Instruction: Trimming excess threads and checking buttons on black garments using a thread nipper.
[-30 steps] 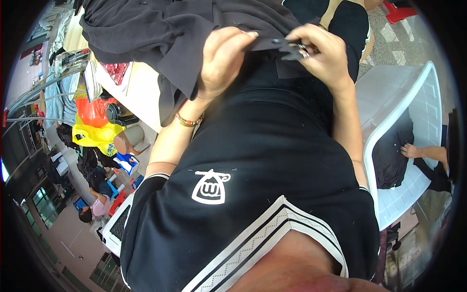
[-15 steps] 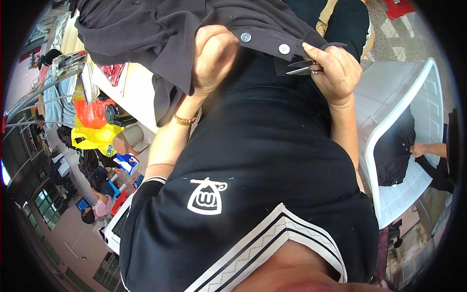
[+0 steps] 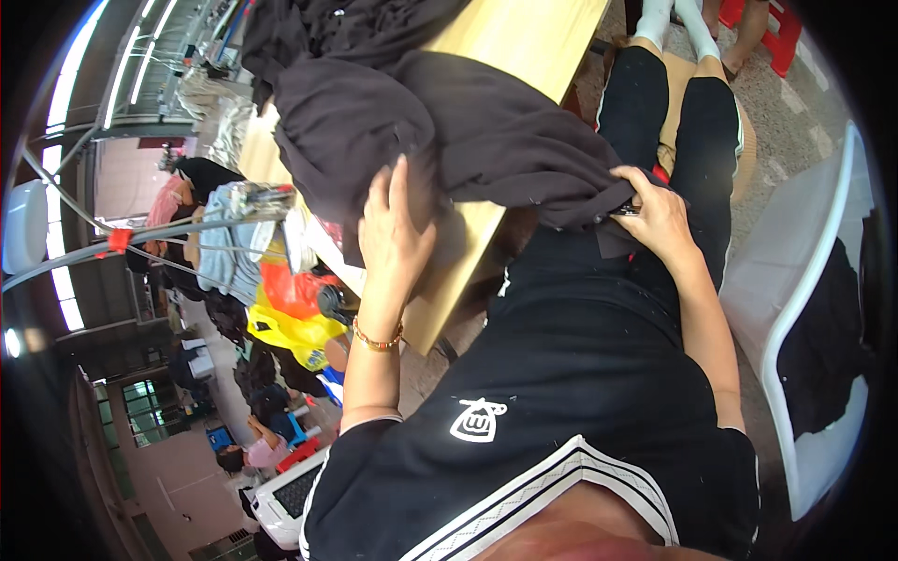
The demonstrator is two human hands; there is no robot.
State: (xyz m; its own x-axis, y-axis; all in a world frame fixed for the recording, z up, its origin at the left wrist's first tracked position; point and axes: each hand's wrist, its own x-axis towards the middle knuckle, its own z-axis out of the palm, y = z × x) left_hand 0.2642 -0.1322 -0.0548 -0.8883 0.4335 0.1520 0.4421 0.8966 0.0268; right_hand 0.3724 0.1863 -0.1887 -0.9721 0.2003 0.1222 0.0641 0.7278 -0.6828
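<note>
A dark grey button-front shirt (image 3: 524, 140) lies rumpled over the wooden table, with one end hanging toward my lap. My left hand (image 3: 398, 229) rests against the near left part of the cloth, fingers stretched out and slightly apart. Off to the right, my right hand (image 3: 659, 220) is closed on the bunched edge of the shirt. Tucked in that same hand is a pair of small scissors (image 3: 627, 210); only a dark bit of it shows, and the blades are hidden. The buttons are mostly lost in the folds.
More dark clothing (image 3: 346, 33) is heaped on the far part of the wooden table (image 3: 524, 47). At the right stands a white plastic chair (image 3: 795, 318) with dark cloth on it. Yellow and red bags (image 3: 290, 327) are at the left. Another person's legs (image 3: 744, 33) show beyond.
My left hand has let its fistful of cloth go and opened out. The shirt has shifted from a stretched button strip to a loose heap on the table. The view has swung, showing more table.
</note>
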